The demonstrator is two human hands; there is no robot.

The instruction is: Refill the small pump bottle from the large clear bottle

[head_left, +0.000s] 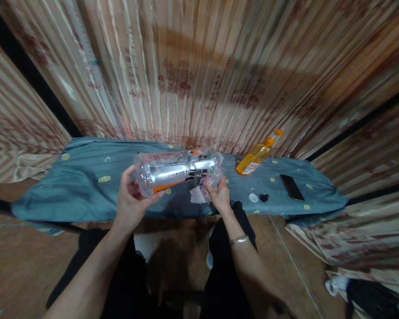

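A large clear plastic bottle (173, 168) with a silver and orange label lies nearly level above the cloth, held between my hands. My left hand (133, 195) grips its base end, thumb underneath and fingers curled round the back. At the narrower right end, my right hand (221, 195) is closed on the bottle. A crumpled whitish piece with pink marks (199, 194) hangs by the right fingers; whether it is paper or torn film, and whether the hand pinches it, I cannot tell.
A blue-green patterned cloth (86, 177) covers the narrow bench. To the right stand an orange pump bottle (255, 157), a white disc (253, 197), a small black object (264, 197) and a phone (291, 187). Pleated curtains (193, 79) hang behind; dark poles (29, 66) flank the bench.
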